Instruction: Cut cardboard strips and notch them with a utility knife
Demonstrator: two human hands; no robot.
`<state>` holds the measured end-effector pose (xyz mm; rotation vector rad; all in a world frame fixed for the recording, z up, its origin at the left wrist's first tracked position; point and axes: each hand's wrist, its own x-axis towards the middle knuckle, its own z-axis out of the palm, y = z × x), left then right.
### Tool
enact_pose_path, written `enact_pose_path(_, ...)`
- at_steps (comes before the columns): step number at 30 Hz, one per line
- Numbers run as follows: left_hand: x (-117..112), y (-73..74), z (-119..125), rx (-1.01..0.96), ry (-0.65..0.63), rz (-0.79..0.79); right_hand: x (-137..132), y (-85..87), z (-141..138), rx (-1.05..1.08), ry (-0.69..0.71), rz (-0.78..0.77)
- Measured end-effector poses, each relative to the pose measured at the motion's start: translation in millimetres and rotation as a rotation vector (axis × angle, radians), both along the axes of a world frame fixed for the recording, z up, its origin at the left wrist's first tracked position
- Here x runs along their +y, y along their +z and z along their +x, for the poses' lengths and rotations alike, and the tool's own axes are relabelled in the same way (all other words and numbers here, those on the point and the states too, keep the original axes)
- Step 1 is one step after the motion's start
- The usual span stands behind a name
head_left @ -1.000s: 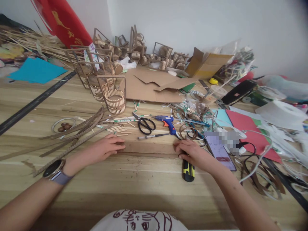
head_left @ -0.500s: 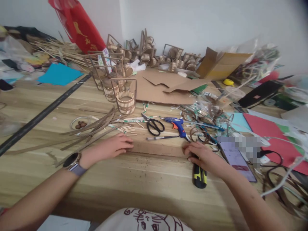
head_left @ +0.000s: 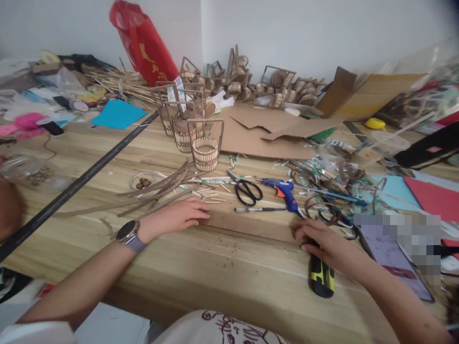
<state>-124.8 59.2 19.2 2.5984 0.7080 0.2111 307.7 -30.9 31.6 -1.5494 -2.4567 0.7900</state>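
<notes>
A long brown cardboard strip (head_left: 251,226) lies flat on the wooden table (head_left: 222,267) in front of me. My left hand (head_left: 175,216), a watch on its wrist, lies flat with fingers stretched on the strip's left end. My right hand (head_left: 324,243) presses on the strip's right end and is closed around a tool with a black and yellow handle (head_left: 322,279), whose handle sticks out toward me.
Beyond the strip lie black scissors (head_left: 247,190), a blue glue gun (head_left: 285,191), a pen (head_left: 260,209), cardboard strips (head_left: 158,193) and small woven baskets (head_left: 205,153). A phone (head_left: 392,255) lies at right. Cardboard sheets (head_left: 265,131) and a red bag (head_left: 150,45) sit farther back.
My view has swung left, so everything sits further right in the picture and more of the table's left side shows. Both hands stay on the strip's ends.
</notes>
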Motion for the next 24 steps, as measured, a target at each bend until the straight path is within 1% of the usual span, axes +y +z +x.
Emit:
enact_pose_path(5,0.4,-0.1,0.0,-0.008,-0.014,0.024,-1.6,1.7,-0.5,0.008,0.006,0.001)
enact_pose_path(9,0.1,2.4,0.1,0.018,-0.023,0.05,-1.5,4.3,-2.4,0.015,-0.01,-0.006)
enact_pose_path(13,0.6,1.2,-0.7,0.005,-0.035,0.067,-2.0,6.2,-4.4,0.036,-0.024,-0.023)
enact_pose_path(18,1.7,-2.9,-3.1,-0.031,-0.029,0.041,-3.2,6.2,-4.7,0.027,-0.02,-0.034)
enact_pose_path(24,3.4,-6.2,-6.0,-0.028,-0.029,0.023,-2.5,8.8,-6.8,0.01,-0.007,-0.024)
